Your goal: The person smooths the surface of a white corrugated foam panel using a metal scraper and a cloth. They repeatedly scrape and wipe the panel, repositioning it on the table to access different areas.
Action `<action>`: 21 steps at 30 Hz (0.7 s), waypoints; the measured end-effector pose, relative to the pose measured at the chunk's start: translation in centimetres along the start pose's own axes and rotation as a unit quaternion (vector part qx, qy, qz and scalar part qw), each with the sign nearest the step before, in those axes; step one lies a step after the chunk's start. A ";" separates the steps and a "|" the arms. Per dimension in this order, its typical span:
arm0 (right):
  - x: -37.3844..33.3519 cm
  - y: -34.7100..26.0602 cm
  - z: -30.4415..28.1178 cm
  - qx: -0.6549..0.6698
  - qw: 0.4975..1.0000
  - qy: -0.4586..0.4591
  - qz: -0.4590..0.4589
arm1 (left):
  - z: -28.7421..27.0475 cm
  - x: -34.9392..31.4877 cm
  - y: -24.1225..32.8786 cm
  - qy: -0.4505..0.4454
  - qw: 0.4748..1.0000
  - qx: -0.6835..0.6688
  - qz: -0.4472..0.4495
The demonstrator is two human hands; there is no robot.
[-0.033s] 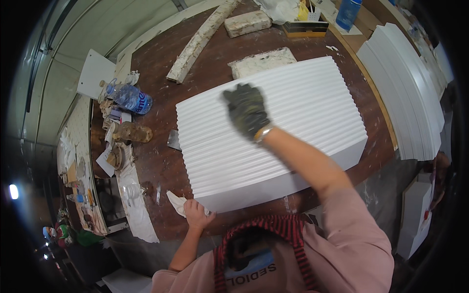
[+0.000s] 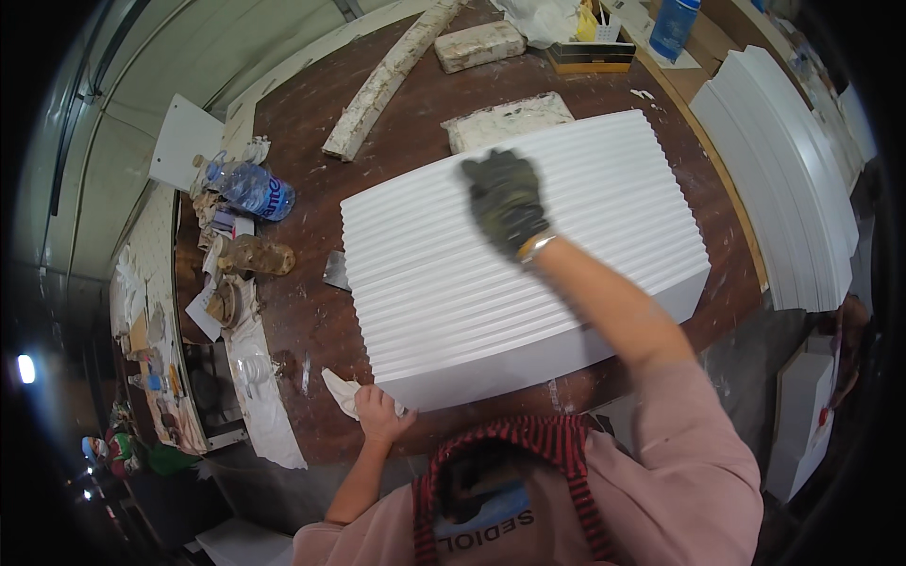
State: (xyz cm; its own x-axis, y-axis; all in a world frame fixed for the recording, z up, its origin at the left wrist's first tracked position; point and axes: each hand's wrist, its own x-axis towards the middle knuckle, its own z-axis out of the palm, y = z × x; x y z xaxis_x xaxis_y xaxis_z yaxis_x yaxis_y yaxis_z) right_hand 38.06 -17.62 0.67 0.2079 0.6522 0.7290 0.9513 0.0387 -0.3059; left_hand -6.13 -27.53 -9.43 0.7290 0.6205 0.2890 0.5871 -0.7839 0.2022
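A white ribbed panel or block [image 2: 604,208] lies across the middle of the brown table, its long ridges running left to right and a smooth side facing me. My right hand [image 2: 507,201], in a dark green glove, rests on the ribbed top toward its far edge. Motion blurs its fingers, so their pose and anything beneath them cannot be made out. At the panel's near left corner is my bare left hand [image 2: 377,412], with its fingers closed on an off-white cloth [image 2: 341,391]. A flat grey metal blade [image 2: 336,270] lies beside the panel's left edge.
Beyond the panel lie plaster-crusted slabs [image 2: 481,45] and a long crusted bar [image 2: 392,80]. A large water bottle [image 2: 255,191] and a dirty jar [image 2: 257,255] stand at the left. Stacked white panels [image 2: 769,179] fill the right side, near a blue bottle [image 2: 672,30].
My gloved right hand has slid to the right and slightly farther away across the ribbed top. My left hand, the cloth and the panel have stayed in place.
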 end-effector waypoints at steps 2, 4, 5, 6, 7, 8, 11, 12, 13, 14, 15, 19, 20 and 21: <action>-0.8 8.3 -2.5 -0.109 0.993 -0.010 0.032 | 0.0 -0.1 -0.1 -0.005 1.000 0.004 -0.003; -1.3 16.6 -5.7 -0.191 0.979 0.023 0.070 | 0.0 -0.2 -0.1 -0.006 1.000 0.009 0.001; -1.0 20.1 -7.3 -0.184 0.973 0.039 0.130 | 0.0 -0.2 -0.2 -0.010 1.000 0.005 -0.002; -0.8 22.7 -8.9 -0.182 0.952 0.008 0.244 | 0.0 -0.1 -0.2 -0.013 1.000 0.001 -0.003; 0.1 24.4 -10.8 -0.253 0.915 -0.065 0.307 | 0.0 -0.1 -0.2 -0.027 1.000 -0.002 -0.011; 0.4 24.5 -11.3 -0.280 0.922 -0.052 0.264 | -0.1 -0.1 -0.1 -0.018 1.000 -0.001 -0.004; 1.9 18.7 -10.4 -0.239 0.956 -0.014 0.168 | -0.2 0.0 0.0 -0.022 1.000 0.003 -0.008; 2.1 14.9 -8.1 -0.153 0.979 -0.019 0.131 | -0.2 0.1 0.0 -0.023 1.000 0.001 -0.009; 2.2 10.6 -5.7 -0.060 0.988 -0.045 0.132 | -0.2 0.1 0.1 -0.033 0.999 -0.003 -0.018; 1.7 6.1 -3.2 -0.130 0.986 -0.086 0.059 | -0.2 0.1 0.1 -0.024 1.000 0.000 -0.009; 1.1 2.2 -1.2 -0.070 0.997 -0.022 -0.038 | -0.3 0.2 0.1 -0.023 1.000 0.001 -0.010; -0.5 -5.2 2.2 0.049 0.991 -0.125 -0.007 | -0.3 0.1 0.1 -0.017 1.000 0.018 -0.007; -0.6 -4.1 1.7 0.047 0.993 -0.105 -0.010 | -0.3 0.1 0.1 -0.021 1.000 0.014 -0.007; -0.8 -2.8 1.0 0.045 0.995 -0.085 -0.017 | -0.3 0.1 0.1 -0.023 1.000 0.009 -0.010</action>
State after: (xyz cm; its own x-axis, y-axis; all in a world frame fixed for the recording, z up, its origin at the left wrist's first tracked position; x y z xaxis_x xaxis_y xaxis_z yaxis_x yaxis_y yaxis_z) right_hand 34.99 -17.46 0.35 0.1265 0.7674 0.6286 0.9311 0.1266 -0.3420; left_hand -6.14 -27.53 -9.09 0.7323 0.6365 0.2419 0.6075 -0.7712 0.1901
